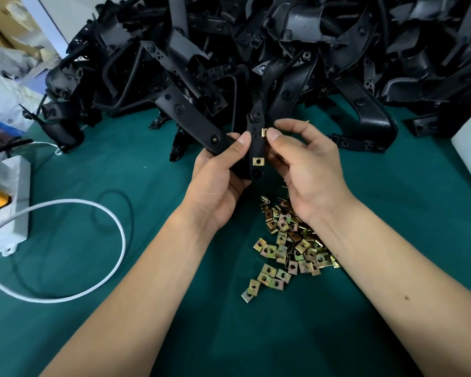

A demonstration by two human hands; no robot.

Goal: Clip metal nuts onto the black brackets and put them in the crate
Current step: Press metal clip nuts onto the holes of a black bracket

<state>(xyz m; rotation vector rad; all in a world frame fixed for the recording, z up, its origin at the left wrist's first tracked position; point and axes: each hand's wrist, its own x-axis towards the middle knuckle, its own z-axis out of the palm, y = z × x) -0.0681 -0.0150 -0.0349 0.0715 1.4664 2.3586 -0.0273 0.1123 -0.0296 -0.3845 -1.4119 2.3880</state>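
Above a green worktop (93, 170), the left hand (223, 172) grips a stiff black bracket (256, 148) already wearing one nut (258, 161). The right hand (307, 161) pinches a second small, light, likely slippery nut (264, 132) against its edge. Loose nuts (288, 240) lie below.

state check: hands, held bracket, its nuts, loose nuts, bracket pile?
left hand: grips the held bracket
right hand: pinches the upper nut at the bracket's edge
held bracket: lifted off the table, between both hands
upper nut: at the bracket's edge; whether seated, cannot tell
lower nut: clipped on the bracket
loose nuts: scattered heap on the green mat
bracket pile: heaped behind the hands
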